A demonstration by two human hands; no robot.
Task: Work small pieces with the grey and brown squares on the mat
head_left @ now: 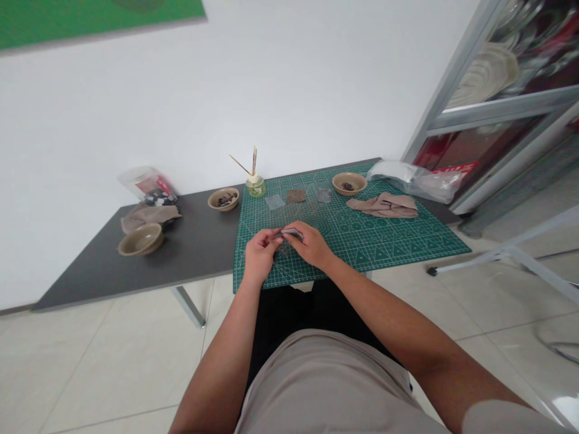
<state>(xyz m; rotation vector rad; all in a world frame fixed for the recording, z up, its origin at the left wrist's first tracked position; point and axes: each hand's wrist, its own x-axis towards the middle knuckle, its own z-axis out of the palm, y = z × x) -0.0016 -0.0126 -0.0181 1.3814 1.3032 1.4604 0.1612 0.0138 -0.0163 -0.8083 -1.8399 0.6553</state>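
Three small, flat, grey or brown squares [296, 195] are lying apart on the green, gridded, rectangular cutting mat [384, 240], probably for easy reach. Over its near part, the left hand [261, 252] is narrowly pinching one end of a thin grey piece [294, 232] (its material being unclear), while the right hand [312, 242] is curling around the other, likely steadying it between them.

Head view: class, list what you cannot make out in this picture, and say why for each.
All in the head view:
Small flat grey piece: left hand and right hand cover part of it, hiding its full outline.
Small dark pieces in the rightmost round beige bowl: too small to identify.
Flat green wall panel: cut off by the top and left edges.
Things inside the grey-framed glass cabinet: blurred, and cut off by the right edge.
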